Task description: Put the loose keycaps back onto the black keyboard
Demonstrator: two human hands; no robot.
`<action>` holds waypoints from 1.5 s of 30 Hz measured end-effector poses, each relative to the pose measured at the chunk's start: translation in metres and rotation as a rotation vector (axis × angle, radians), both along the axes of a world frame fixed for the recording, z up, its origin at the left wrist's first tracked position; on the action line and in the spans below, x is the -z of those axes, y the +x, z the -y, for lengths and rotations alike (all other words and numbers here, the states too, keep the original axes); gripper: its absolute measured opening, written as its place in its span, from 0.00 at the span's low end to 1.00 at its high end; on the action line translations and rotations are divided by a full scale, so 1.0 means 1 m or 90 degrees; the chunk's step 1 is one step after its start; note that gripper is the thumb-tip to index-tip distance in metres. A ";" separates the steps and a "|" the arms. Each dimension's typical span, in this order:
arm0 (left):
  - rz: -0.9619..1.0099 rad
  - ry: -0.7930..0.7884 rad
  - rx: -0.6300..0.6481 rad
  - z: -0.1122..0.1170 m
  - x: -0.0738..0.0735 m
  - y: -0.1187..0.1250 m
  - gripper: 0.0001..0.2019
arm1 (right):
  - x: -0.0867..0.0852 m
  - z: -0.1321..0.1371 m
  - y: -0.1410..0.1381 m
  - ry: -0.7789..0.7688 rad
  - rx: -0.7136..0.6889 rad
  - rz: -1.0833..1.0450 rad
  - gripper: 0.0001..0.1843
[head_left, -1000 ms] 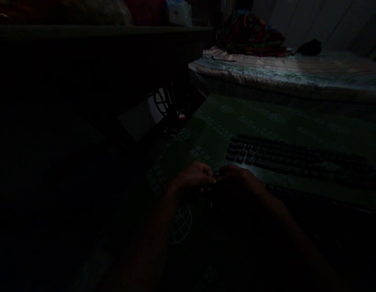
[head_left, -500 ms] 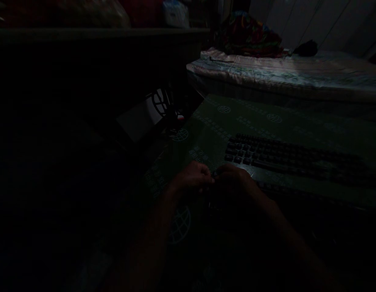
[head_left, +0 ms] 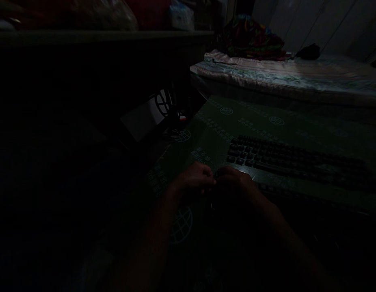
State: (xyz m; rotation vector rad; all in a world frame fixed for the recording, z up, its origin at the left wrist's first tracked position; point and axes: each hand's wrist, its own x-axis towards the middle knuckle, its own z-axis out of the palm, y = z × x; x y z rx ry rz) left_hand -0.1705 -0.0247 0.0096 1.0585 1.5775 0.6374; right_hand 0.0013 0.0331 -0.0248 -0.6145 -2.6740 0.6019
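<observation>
The view is very dark. My left hand [head_left: 196, 178] is closed, its fingertips pinched together close to those of my right hand [head_left: 232, 180], which is also closed. Something small and dark shows between the fingertips, but I cannot make out what it is. Beyond the hands, rows of black keycaps [head_left: 285, 156] are laid out in the pattern of a keyboard on the green printed board [head_left: 206, 134]. Under and beside my right wrist lies a long dark keyboard body [head_left: 285, 192], mostly lost in shadow and hidden by the arm.
Behind the board stands a bed [head_left: 267, 77] with a pile of patterned cloth [head_left: 251, 38] and a dark bundle [head_left: 309, 51] on it. A shelf [head_left: 115, 38] with bags runs along the upper left. Below it is a fan [head_left: 163, 103].
The whole view has shifted slightly, so everything sits a little lower and to the right. Both hands keep nearly the same pinched pose beside each other.
</observation>
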 end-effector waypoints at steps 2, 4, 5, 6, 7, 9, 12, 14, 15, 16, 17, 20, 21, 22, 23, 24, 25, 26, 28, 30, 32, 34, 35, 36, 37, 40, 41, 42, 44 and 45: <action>0.016 -0.003 0.010 0.001 -0.001 -0.001 0.03 | 0.001 0.000 -0.001 0.000 -0.016 -0.008 0.06; 0.020 -0.010 0.016 0.001 -0.002 -0.002 0.03 | 0.000 0.000 -0.002 0.009 -0.031 0.000 0.06; 0.018 -0.011 0.017 0.000 -0.002 -0.002 0.03 | -0.001 0.000 -0.003 0.017 -0.036 0.009 0.06; 0.013 -0.008 0.018 0.000 -0.003 -0.003 0.02 | -0.001 0.000 -0.003 0.028 -0.037 0.020 0.06; 0.008 -0.004 0.020 0.000 -0.002 -0.003 0.02 | -0.002 0.000 -0.004 0.040 -0.033 0.029 0.06; 0.004 0.008 0.026 0.000 -0.001 -0.003 0.02 | -0.003 0.000 -0.004 0.052 -0.030 0.043 0.06; 0.008 0.012 0.033 0.000 0.002 -0.004 0.03 | -0.004 0.001 -0.003 0.048 -0.036 0.040 0.06; 0.008 0.009 0.032 0.001 0.003 -0.005 0.04 | -0.005 0.002 -0.001 0.032 -0.046 0.029 0.07; 0.009 0.006 0.030 0.001 0.003 -0.005 0.04 | -0.005 0.002 -0.001 0.023 -0.049 0.021 0.07; 0.010 0.004 0.030 0.001 0.003 -0.005 0.04 | -0.006 0.002 0.000 0.014 -0.055 0.015 0.07; 0.011 -0.001 0.031 0.001 0.002 -0.005 0.04 | -0.007 0.002 0.001 0.007 -0.060 0.010 0.07; -0.001 -0.013 0.038 0.001 0.000 -0.004 0.04 | -0.007 0.002 0.002 0.001 -0.060 0.016 0.06; -0.007 -0.015 0.038 0.001 0.000 -0.004 0.04 | -0.008 0.002 0.002 0.001 -0.057 0.023 0.07; -0.011 -0.017 0.038 0.001 0.000 -0.004 0.04 | -0.009 0.001 0.002 0.001 -0.054 0.033 0.07; -0.013 -0.017 0.036 0.001 0.000 -0.004 0.04 | -0.010 0.002 0.002 -0.001 -0.052 0.042 0.07; -0.011 -0.018 0.033 0.001 0.000 -0.005 0.04 | -0.013 0.002 0.001 -0.004 -0.050 0.053 0.07; -0.009 -0.021 0.032 0.001 0.000 -0.005 0.04 | -0.015 0.003 0.001 -0.006 -0.047 0.063 0.07; -0.008 -0.023 0.030 0.001 0.001 -0.005 0.04 | -0.018 0.004 0.001 -0.008 -0.046 0.076 0.06; -0.005 -0.023 0.026 0.001 0.001 -0.005 0.04 | -0.025 0.007 0.000 -0.005 -0.045 0.103 0.06; -0.003 -0.018 0.028 0.001 0.002 -0.005 0.04 | -0.030 0.010 0.000 0.000 -0.046 0.123 0.06; 0.000 -0.010 0.028 0.001 0.003 -0.005 0.03 | -0.033 0.011 0.000 -0.002 -0.049 0.122 0.07; -0.001 -0.008 0.026 0.001 0.004 -0.006 0.04 | -0.034 0.012 0.001 -0.008 -0.053 0.112 0.07; 0.003 -0.008 0.024 0.001 0.005 -0.006 0.04 | -0.034 0.012 0.001 -0.008 -0.055 0.110 0.06; 0.009 -0.007 0.025 0.001 0.006 -0.007 0.04 | -0.034 0.012 0.001 -0.007 -0.056 0.110 0.06; 0.013 -0.006 0.029 0.001 0.006 -0.007 0.04 | -0.033 0.012 0.001 -0.003 -0.057 0.111 0.06; 0.011 0.002 0.034 0.001 0.005 -0.006 0.04 | -0.029 0.010 0.001 0.008 -0.061 0.108 0.07; 0.008 0.003 0.036 0.002 0.005 -0.006 0.04 | -0.027 0.010 0.001 0.012 -0.064 0.104 0.07; 0.006 0.003 0.035 0.002 0.004 -0.005 0.03 | -0.026 0.009 0.001 0.017 -0.065 0.100 0.07; 0.011 0.006 0.031 0.002 0.002 -0.004 0.03 | -0.023 0.008 0.001 0.027 -0.070 0.090 0.07; 0.015 0.009 0.030 0.003 0.001 -0.003 0.03 | -0.022 0.008 0.001 0.030 -0.073 0.085 0.07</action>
